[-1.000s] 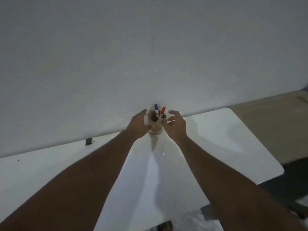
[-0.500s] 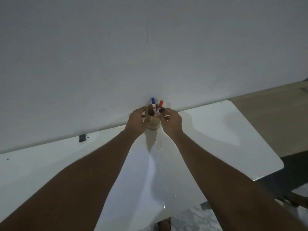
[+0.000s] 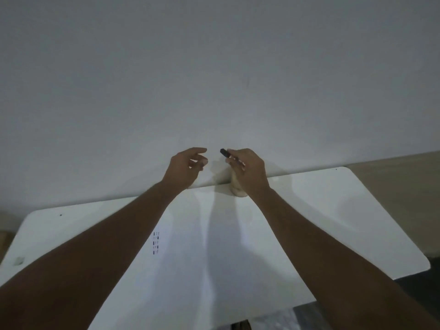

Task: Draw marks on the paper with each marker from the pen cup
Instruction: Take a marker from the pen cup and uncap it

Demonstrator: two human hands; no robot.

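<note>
My right hand (image 3: 247,169) is raised above the table's far edge and grips a black marker (image 3: 223,152), whose dark end sticks out to the left of the fingers. Under that hand stands the tan pen cup (image 3: 237,188), mostly hidden by it; the other markers are hidden. My left hand (image 3: 187,167) hovers a little to the left with fingers loosely curled and holds nothing. A white sheet of paper (image 3: 214,258) lies between my forearms, with a short column of small dark marks (image 3: 156,242) near its left edge.
The white table (image 3: 345,210) butts against a plain grey wall (image 3: 214,79). Its rounded right corner sits over a tan floor (image 3: 404,186). A small grey object (image 3: 19,260) lies near the table's left edge.
My right hand has lifted the black marker out of the cup. My left hand let go of the cup and moved left. The view shifted, so the cup appears further right.
</note>
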